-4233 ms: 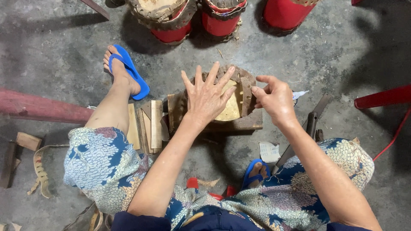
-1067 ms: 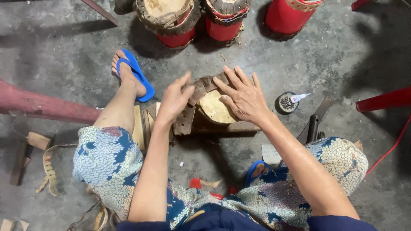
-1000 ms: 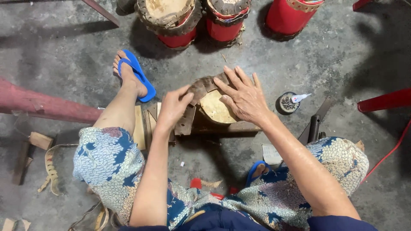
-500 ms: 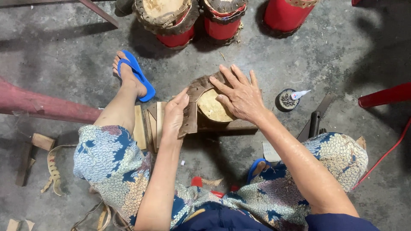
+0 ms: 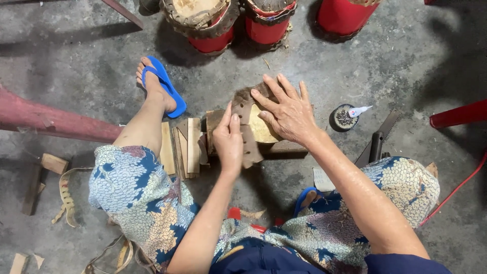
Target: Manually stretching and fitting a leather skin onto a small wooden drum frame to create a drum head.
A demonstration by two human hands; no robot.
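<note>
**Leather piece pressed flat over pale disc**

Leather piece (image 5: 249,133), brown and ragged-edged, lying on a low wooden block (image 5: 284,147) on the concrete floor (image 5: 355,61), between the knees, partly covering a pale round disc (image 5: 264,129). Left hand (image 5: 228,142) now closed on the strip's near edge, thumb and fingers pinched together on it. Right hand (image 5: 289,111) spread flat, fingers apart, pressing down on the far side and the disc.

Since half a second ago: left hand drawn nearer and lower along the strip, grip tighter; right hand barely shifted. Four seconds back, both hands open and raised over the block, nothing pinched. Reads as a change from placing to holding and tensioning.

Nearby: wooden slats (image 5: 185,147) just left of the block, small round tin (image 5: 346,116) with a white tube (image 5: 359,110) to the right, red drums (image 5: 213,25) beyond.
</note>
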